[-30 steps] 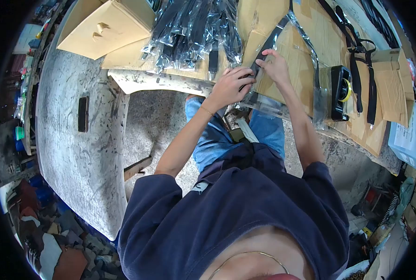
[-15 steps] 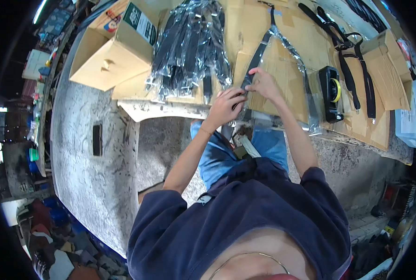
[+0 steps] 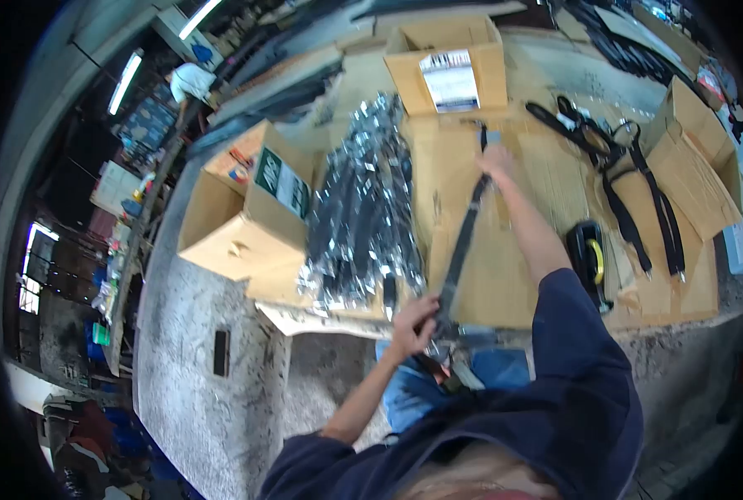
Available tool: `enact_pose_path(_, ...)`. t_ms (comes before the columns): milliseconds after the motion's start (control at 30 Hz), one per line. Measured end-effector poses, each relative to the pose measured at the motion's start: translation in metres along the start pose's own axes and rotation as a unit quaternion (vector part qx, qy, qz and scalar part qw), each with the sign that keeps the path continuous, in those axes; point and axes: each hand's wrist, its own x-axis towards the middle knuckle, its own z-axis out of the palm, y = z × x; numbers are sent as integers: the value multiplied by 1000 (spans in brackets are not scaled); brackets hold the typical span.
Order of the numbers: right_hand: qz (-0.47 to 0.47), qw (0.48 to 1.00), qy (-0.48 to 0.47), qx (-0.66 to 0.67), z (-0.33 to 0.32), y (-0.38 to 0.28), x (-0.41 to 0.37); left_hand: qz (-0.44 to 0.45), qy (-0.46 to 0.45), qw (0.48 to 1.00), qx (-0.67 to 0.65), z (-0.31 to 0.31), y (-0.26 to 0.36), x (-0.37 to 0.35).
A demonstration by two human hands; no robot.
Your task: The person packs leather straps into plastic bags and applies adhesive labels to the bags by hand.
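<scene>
Black suspenders [image 3: 465, 237] lie stretched lengthwise on the cardboard-covered table, partly in clear plastic film, their straps drawn together into one narrow band. Near the table's front edge, my left hand [image 3: 410, 327] is closed on the lower end, fingers bent and thumb below. My right hand [image 3: 495, 162], slightly blurred, is closed round the upper part, just below the clip at the far end. Left of the band rests a thick pile of black suspenders in shiny clear bags [image 3: 361, 208]. Another pair of black suspenders [image 3: 634, 179], unwrapped, lies to the right.
A black tape dispenser [image 3: 584, 260] with a yellow roll stands at the right. Open cardboard boxes stand at the left [image 3: 246, 237], at the back [image 3: 488, 71] and at the right [image 3: 692, 158]. Another person [image 3: 191, 82] is far back on the left.
My right hand has slid up the strap to near its far end, while my left stays at the lower end. The spread straps are now together. The view has tilted up, showing the back box.
</scene>
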Motion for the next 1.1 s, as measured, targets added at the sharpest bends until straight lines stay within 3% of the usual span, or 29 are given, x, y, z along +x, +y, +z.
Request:
enact_pose_path(200, -5, 998, 18, -56, 6, -18, 12, 9, 46, 998, 35, -2, 5, 6)
enact_pose_path(267, 44, 994, -20, 98, -28, -32, 23, 14, 59, 998, 23, 0, 5, 6)
enact_pose_path(300, 40, 995, -14, 91, -46, -36, 21, 14, 59, 998, 32, -1, 8, 7)
enact_pose_path(367, -112, 961, -25, 251, -101, -51, 22, 35, 92, 993, 60, 3, 11, 7)
enact_pose_path(433, -108, 948, -20, 299, -140, -72, 4, 68, 103, 988, 94, 2, 16, 8)
enact_pose_path(500, -207, 851, -32, 482, -198, -97, -23, 112, 118, 979, 119, -6, 30, 20)
enact_pose_path(533, -225, 850, -23, 476, -232, -113, -36, 123, 131, 975, 134, -19, 54, 35)
enact_pose_path(600, -260, 772, -56, 578, -284, -136, -75, 139, 176, 966, 128, -47, 96, 74)
enact_pose_path(700, -362, 681, -138, 621, -335, -157, -110, 149, 267, 948, 87, -91, 162, 140)
enact_pose_path(767, -401, 675, -156, 599, -353, -166, -137, 170, 278, 945, 35, -115, 206, 178)
enact_pose_path(833, -431, 670, -176, 578, -356, -167, -162, 131, 189, 972, -38, -127, 238, 209)
enact_pose_path(867, -436, 697, -143, 551, -355, -165, -174, 77, 148, 976, -138, -128, 248, 221)
enact_pose_path(933, -439, 737, -106, 503, -346, -155, -188, 96, 142, 958, -230, -133, 251, 242)
enact_pose_path(967, -437, 738, -112, 502, -341, -150, -197, 47, 133, 968, -207, -138, 256, 248)
enact_pose_path(1033, -406, 775, -126, 467, -335, -142, -212, 95, 131, 933, -321, -131, 263, 250)
enact_pose_path(1100, -402, 773, -130, 472, -329, -132, -217, 90, 137, 908, -385, -121, 269, 242)
